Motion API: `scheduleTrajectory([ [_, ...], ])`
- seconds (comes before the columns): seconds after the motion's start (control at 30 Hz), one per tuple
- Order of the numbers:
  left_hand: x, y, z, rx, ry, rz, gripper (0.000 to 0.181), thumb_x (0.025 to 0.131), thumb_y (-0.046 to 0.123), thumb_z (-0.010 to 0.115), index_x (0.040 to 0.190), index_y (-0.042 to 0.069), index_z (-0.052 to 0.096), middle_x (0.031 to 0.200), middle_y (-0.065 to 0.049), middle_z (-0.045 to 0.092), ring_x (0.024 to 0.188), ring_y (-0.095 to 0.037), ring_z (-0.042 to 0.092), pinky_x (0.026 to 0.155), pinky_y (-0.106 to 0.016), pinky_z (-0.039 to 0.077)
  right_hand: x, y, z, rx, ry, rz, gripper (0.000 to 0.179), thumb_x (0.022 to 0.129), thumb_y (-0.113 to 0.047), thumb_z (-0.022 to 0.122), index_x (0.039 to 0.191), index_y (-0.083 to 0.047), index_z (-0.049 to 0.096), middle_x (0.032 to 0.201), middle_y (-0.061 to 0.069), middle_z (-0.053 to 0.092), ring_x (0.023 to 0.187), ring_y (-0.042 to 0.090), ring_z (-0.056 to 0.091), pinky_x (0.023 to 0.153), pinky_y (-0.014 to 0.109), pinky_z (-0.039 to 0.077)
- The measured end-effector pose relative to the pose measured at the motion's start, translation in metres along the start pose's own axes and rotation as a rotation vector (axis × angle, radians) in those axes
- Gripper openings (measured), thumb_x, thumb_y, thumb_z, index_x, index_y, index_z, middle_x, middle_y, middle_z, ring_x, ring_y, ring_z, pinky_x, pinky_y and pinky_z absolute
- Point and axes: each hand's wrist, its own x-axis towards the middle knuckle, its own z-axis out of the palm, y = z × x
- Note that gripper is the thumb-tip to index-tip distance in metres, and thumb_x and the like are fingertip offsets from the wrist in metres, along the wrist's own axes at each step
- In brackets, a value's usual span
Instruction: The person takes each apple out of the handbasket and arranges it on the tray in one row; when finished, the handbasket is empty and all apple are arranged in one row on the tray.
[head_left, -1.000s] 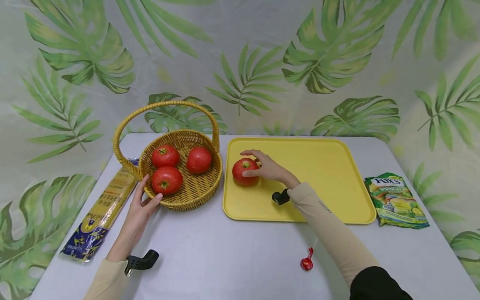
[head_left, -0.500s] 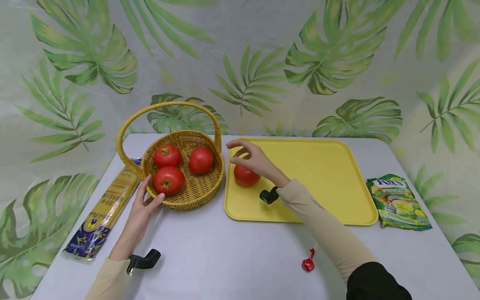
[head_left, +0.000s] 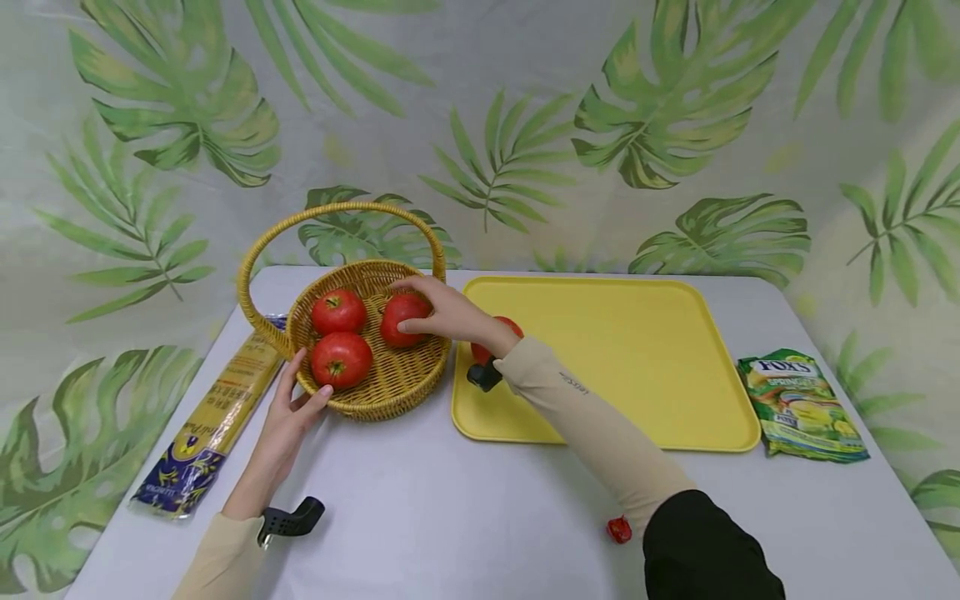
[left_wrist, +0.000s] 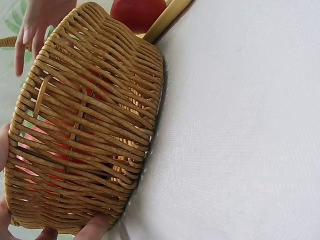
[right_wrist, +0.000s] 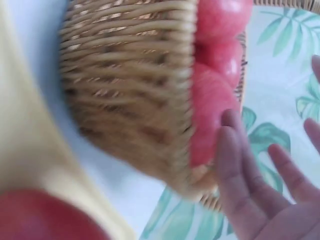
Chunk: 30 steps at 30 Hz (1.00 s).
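Three red apples sit in a round wicker basket [head_left: 390, 406] with a tall handle: one at the back left [head_left: 339, 312], one at the front left [head_left: 341, 361], one at the right [head_left: 401, 319]. My left hand [head_left: 288, 417] grips the basket's front left rim, its thumb on the edge and fingers along the side. Over the right apple reaches my right hand [head_left: 446, 312], fingers spread and thumb lying against it; in the right wrist view the fingers [right_wrist: 235, 175] look loose. Another apple [head_left: 506, 329] lies on the yellow tray [head_left: 600, 358], mostly hidden by the right wrist.
Left of the basket lies a long spaghetti packet [head_left: 217, 417]. A green Fox's candy bag [head_left: 802, 406] is at the tray's right edge. A red-wrapped lollipop [head_left: 619, 529] lies near the front, partly covered by the right sleeve. Leaf-patterned cloth hangs behind the table.
My right hand has left the apple on the tray and moved left over the right apple in the basket. The left hand has stayed at the basket rim.
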Motion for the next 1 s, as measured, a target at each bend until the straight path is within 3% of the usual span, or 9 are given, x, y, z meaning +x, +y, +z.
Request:
scheduleTrajectory([
  [0.1,0.000,0.000,0.000,-0.003,0.000,0.000,0.076,0.098,0.019,0.055,0.155,0.027,0.006,0.158,0.001,-0.013,0.139,-0.040,0.013,0.109,-0.050,0.025,0.010,-0.007,0.003,-0.062,-0.046,0.055,0.063,0.090,-0.030,0.068,0.145,-0.019,0.040,0.148,0.009,0.031,0.125,0.025,0.043,0.097,0.038,0.044],
  [0.2,0.001,0.000,0.001,-0.005,0.004,-0.006,0.075,0.098,0.019,0.055,0.155,0.028,0.006,0.158,0.001,-0.013,0.139,-0.039,0.013,0.110,-0.050,0.025,0.019,-0.011,0.006,-0.038,-0.094,0.137,0.068,0.089,-0.034,0.068,0.147,-0.024,0.035,0.151,0.011,0.022,0.104,0.031,0.058,0.081,0.037,0.053],
  [0.3,0.001,0.000,0.000,-0.004,0.007,-0.010,0.075,0.098,0.020,0.055,0.155,0.029,0.006,0.158,0.002,-0.013,0.139,-0.039,0.013,0.110,-0.050,0.025,0.026,-0.012,0.010,0.016,-0.136,0.213,0.070,0.089,-0.032,0.069,0.149,-0.026,0.032,0.153,0.012,0.014,0.083,0.038,0.063,0.065,0.036,0.056],
  [0.33,0.001,0.000,0.000,-0.004,0.009,-0.012,0.075,0.098,0.020,0.054,0.155,0.029,0.006,0.158,0.002,-0.012,0.139,-0.039,0.013,0.110,-0.050,0.026,0.028,-0.012,0.011,0.026,-0.145,0.234,0.070,0.089,-0.031,0.069,0.149,-0.027,0.032,0.153,0.012,0.011,0.083,0.039,0.063,0.065,0.036,0.056],
  [0.6,0.001,-0.002,-0.001,-0.003,0.003,-0.005,0.075,0.099,0.019,0.054,0.155,0.029,0.006,0.158,0.003,-0.011,0.139,-0.039,0.014,0.110,-0.050,0.026,0.034,-0.010,0.016,0.150,-0.180,0.381,0.070,0.090,-0.021,0.068,0.150,-0.025,0.030,0.156,0.013,-0.005,0.091,0.041,0.062,0.078,0.048,0.055],
  [0.8,0.001,-0.002,-0.001,0.007,0.011,-0.005,0.075,0.099,0.020,0.054,0.155,0.029,0.006,0.159,0.001,-0.010,0.139,-0.040,0.014,0.110,-0.051,0.026,0.036,-0.002,0.021,0.190,-0.165,0.436,0.071,0.088,-0.017,0.070,0.149,-0.024,0.033,0.153,0.015,0.005,0.109,0.036,0.051,0.081,0.045,0.055],
  [1.0,-0.001,-0.001,-0.001,0.000,0.010,-0.001,0.075,0.098,0.020,0.055,0.155,0.029,0.006,0.159,0.001,-0.010,0.139,-0.040,0.014,0.109,-0.051,0.026,0.037,0.002,0.025,0.200,-0.133,0.415,0.066,0.087,-0.009,0.070,0.144,-0.018,0.039,0.146,0.018,0.017,0.117,0.037,0.044,0.079,0.045,0.056],
])
